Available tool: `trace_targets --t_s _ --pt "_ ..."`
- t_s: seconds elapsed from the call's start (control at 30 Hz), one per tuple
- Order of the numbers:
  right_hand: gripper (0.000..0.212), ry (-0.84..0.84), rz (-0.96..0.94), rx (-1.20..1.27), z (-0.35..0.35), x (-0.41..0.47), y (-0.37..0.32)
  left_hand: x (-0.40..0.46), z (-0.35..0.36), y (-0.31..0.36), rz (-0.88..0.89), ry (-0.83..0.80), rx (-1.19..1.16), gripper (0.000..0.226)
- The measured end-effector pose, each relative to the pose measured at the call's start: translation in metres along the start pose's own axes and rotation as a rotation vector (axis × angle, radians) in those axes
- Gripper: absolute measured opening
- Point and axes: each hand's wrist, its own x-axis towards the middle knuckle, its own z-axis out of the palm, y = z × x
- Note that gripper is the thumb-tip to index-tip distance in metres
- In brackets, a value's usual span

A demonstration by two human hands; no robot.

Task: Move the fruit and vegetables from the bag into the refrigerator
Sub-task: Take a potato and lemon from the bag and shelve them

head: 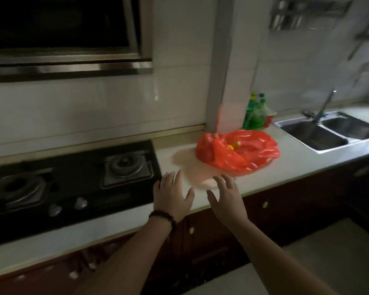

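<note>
A red plastic bag [241, 152] lies on the white counter [296, 162] between the stove and the sink. Its mouth gapes open, and something yellow [232, 145] shows inside; the rest of its contents are hidden. My left hand [172, 196], a dark bead bracelet on its wrist, hovers over the counter's front edge with fingers spread. My right hand [227, 198] is beside it, also spread, its fingertips just short of the bag. Neither hand holds anything. No refrigerator is in view.
A black two-burner gas stove [73, 179] is set into the counter at left, under a range hood [68, 39]. A double steel sink [332, 133] with a tap lies at right. Green bottles [256, 113] stand behind the bag by a wall pillar. Dark cabinets sit below.
</note>
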Motion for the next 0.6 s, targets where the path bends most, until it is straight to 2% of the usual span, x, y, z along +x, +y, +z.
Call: trace_targets --t_s 0.17,0.3,0.6 --pt "0.054 0.045 0.082 -0.043 -0.049 0.027 0.088 0.043 0.054 0.093 0.080 -0.053 -0.062 0.065" --pt "0.056 0.018 0.140 -0.079 -0.073 0.046 0.135 0.072 0.083 0.144 0.126 -0.074 -0.082 0.065" --pt "0.056 -0.009 0.122 -0.047 -0.077 0.112 0.203 0.138 0.133 0.193 0.139 -0.102 -0.076 0.065"
